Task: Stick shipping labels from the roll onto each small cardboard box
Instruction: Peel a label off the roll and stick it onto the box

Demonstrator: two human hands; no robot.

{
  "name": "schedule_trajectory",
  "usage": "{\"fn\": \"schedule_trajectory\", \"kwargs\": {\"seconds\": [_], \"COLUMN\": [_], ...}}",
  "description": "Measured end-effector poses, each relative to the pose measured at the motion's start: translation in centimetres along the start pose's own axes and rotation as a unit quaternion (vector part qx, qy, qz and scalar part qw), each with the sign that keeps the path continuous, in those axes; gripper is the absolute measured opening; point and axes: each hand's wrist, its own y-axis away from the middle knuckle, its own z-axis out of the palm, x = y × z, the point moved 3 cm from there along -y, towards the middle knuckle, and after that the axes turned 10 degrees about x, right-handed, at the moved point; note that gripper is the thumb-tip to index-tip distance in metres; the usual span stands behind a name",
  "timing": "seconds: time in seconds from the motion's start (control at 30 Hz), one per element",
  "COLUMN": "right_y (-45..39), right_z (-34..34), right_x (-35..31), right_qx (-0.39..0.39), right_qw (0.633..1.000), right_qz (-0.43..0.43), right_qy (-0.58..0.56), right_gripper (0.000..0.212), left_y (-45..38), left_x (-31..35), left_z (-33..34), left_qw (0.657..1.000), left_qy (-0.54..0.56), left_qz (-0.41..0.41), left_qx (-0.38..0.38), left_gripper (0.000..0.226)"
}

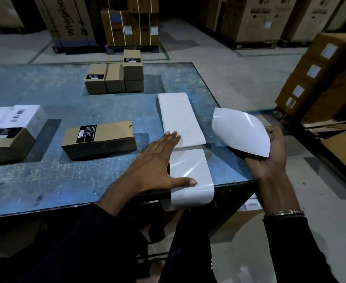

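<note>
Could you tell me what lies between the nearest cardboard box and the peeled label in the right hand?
In the head view, the left hand pressing flat on the label strip.

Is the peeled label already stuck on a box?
No, the right hand holds the curled label in the air, beside the table.

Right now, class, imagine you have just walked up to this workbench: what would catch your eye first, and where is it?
The bright white label strip stands out, running down the blue table and over its near edge, with the left hand pressed flat on it. Just right of it, the right hand holds a curled white label off the table's edge. Left of the strip lies a small cardboard box with a black sticker.
</note>
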Motion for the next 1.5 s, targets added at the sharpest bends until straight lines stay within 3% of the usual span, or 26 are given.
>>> {"fn": "schedule_trajectory", "kwargs": {"seconds": [0.13,0.2,0.27,0.37,0.43,0.53,0.63,0.77,0.9,1.07,1.17,1.33,1.43,1.5], "right_y": [0.8,1.7,3.0,4.9,6.0,7.8,9.4,11.4,12.8,14.5,15.0,15.5,15.4,14.9], "right_z": [1.1,2.7,4.9,7.5,9.1,11.8,14.0,16.1,17.7,19.1,19.5,19.7,19.0,18.2], "right_x": [0.0,-0.3,-0.5,-0.2,0.5,2.1,3.8,5.7,6.8,7.6,8.3,8.8,9.0,9.1], "right_qx": [-0.011,-0.037,-0.054,-0.034,-0.048,-0.123,-0.213,-0.297,-0.344,-0.405,-0.426,-0.443,-0.417,-0.392], "right_qw": [0.999,0.998,0.995,0.979,0.957,0.927,0.896,0.864,0.828,0.810,0.794,0.751,0.718,0.727], "right_qz": [-0.017,-0.036,-0.061,-0.111,-0.172,-0.221,-0.223,-0.205,-0.216,-0.194,-0.197,-0.251,-0.338,-0.347], "right_qy": [0.036,0.037,0.063,0.168,0.227,0.278,0.321,0.352,0.386,0.377,0.386,0.420,0.443,0.445], "right_gripper": [0.033,0.033,0.028,0.015,0.018,0.024,0.015,0.015,0.017,0.015,0.012,0.006,0.034,0.059], "left_y": [0.1,0.2,0.7,1.6,2.1,2.8,3.4,4.5,5.4,5.8,5.8,5.4,4.9,4.7], "left_x": [0.0,0.3,0.7,1.0,1.0,0.2,-1.0,-2.8,-3.8,-5.1,-6.0,-8.1,-9.8,-10.6], "left_z": [-0.1,-1.1,-2.1,-3.6,-5.2,-7.9,-10.2,-11.7,-12.2,-13.0,-13.5,-14.5,-15.0,-15.1], "left_qw": [0.999,0.989,0.952,0.862,0.820,0.778,0.778,0.781,0.781,0.755,0.741,0.709,0.690,0.682], "left_qy": [0.040,0.132,0.283,0.460,0.508,0.536,0.521,0.486,0.482,0.516,0.530,0.586,0.598,0.604], "left_qz": [-0.014,-0.045,-0.080,-0.147,-0.205,-0.295,-0.326,-0.362,-0.371,-0.380,-0.386,-0.346,-0.339,-0.337], "left_qx": [0.016,0.037,0.088,0.156,0.164,0.141,0.127,0.152,0.144,0.142,0.142,0.183,0.228,0.238], "left_gripper": [0.129,0.112,0.080,0.035,0.033,0.050,0.059,0.050,0.034,0.027,0.004,0.012,0.011,0.011]}}
